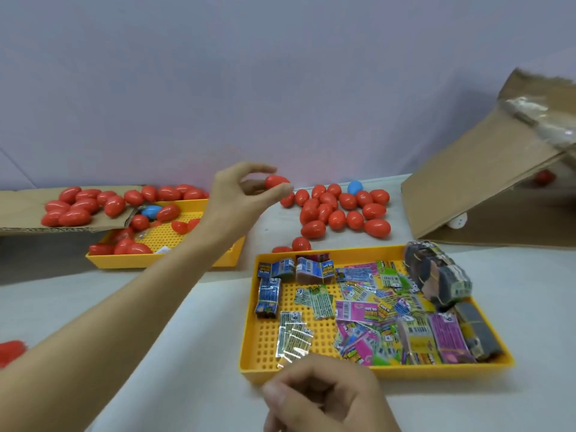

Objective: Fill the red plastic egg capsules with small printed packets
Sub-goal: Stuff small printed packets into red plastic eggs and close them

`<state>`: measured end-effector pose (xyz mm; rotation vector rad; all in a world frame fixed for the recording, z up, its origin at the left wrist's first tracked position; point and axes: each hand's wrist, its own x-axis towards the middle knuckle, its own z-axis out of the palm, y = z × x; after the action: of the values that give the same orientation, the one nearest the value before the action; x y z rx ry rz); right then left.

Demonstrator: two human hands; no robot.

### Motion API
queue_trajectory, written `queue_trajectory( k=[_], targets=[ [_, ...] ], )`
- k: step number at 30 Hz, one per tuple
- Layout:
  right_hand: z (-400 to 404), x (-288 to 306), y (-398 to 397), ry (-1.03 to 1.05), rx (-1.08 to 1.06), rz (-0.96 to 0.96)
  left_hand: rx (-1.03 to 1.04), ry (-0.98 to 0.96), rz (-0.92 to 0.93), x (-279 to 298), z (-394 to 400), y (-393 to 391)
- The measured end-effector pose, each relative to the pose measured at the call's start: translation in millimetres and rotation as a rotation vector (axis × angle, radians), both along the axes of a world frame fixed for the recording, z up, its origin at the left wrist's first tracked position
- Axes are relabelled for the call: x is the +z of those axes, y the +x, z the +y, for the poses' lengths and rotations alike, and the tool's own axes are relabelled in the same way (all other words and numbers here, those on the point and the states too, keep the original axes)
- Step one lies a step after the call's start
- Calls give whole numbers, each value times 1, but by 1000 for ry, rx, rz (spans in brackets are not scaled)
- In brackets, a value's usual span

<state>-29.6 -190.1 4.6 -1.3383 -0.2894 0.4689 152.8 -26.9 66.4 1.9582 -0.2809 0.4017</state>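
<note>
My left hand (246, 190) is stretched far out over the table and pinches one red egg capsule (276, 181) between thumb and fingertips, just left of a loose pile of red eggs (339, 213). My right hand (327, 397) is near the bottom edge with its fingers curled. It holds a few small shiny printed packets (294, 342) that fan out over the front rim of the yellow tray (249, 338). That tray is full of small printed packets (389, 313) in blue, green, pink and yellow.
A second yellow tray (162, 260) at the left holds more red eggs and a blue one (152, 211). A cardboard sheet (18, 213) with red eggs overlaps it. An open cardboard box (483, 188) lies on its side at the right. A blue egg (354, 187) sits in the pile.
</note>
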Motion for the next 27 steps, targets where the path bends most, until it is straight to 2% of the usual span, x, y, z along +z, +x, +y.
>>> queue_trajectory(
  k=[1, 5, 8, 14, 20, 23, 25, 27],
  targets=[
    [1, 0, -1, 83, -26, 26, -48, -91, 2, 3, 1, -27],
    [-1, 7, -5, 169, -98, 31, -110, -377, 33, 0, -4, -121],
    [0, 9, -7, 206, -149, 43, -92, -561, 163, -17, -16, -175],
    [-15, 15, -17, 216, -243, 113, -29, -670, 232, -39, -28, -220],
    [-24, 28, -25, -28, -168, 32, -85, -684, 288, -42, -21, -224],
    [-22, 27, -29, -113, -135, 29, -112, -611, 299, -40, -16, -226],
    [-21, 25, -29, -172, -135, 16, -112, -468, 278, -40, -15, -228],
    [-20, 25, -30, -150, -139, 51, -112, -217, 130, -40, -15, -229]
  ],
)
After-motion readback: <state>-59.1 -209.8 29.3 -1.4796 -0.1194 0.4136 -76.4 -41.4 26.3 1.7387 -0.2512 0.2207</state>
